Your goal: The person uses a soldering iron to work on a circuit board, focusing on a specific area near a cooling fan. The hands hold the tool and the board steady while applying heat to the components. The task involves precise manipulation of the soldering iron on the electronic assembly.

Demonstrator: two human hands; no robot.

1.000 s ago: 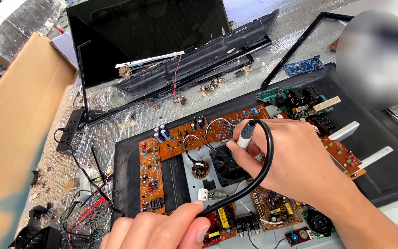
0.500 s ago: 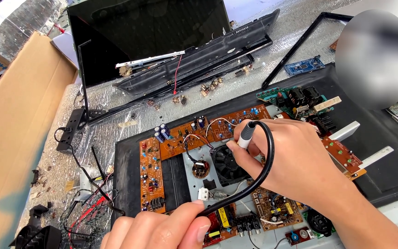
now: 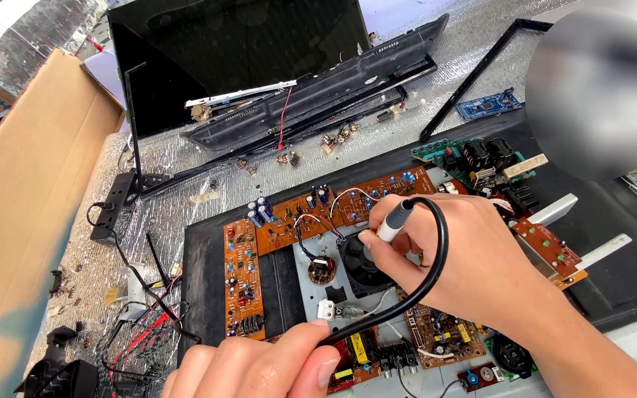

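My right hand (image 3: 466, 258) grips a grey pen-like tool (image 3: 392, 221) by its shaft, tip pointing down at a round black part (image 3: 359, 262) in the middle of an orange circuit board (image 3: 289, 221). A thick black cable (image 3: 429, 273) loops from the tool's top around the back of my right hand and down to my left hand (image 3: 259, 365), which pinches it between thumb and fingers at the bottom edge. The board lies in a black open chassis (image 3: 200, 273) with several capacitors and wires on it.
A dark flat panel (image 3: 237, 51) and a long black casing strip (image 3: 318, 99) lie at the back on silver foil sheeting. A cardboard box (image 3: 16, 221) stands at the left. A small blue board (image 3: 488, 105) lies far right; loose black and red wires (image 3: 141, 332) at lower left.
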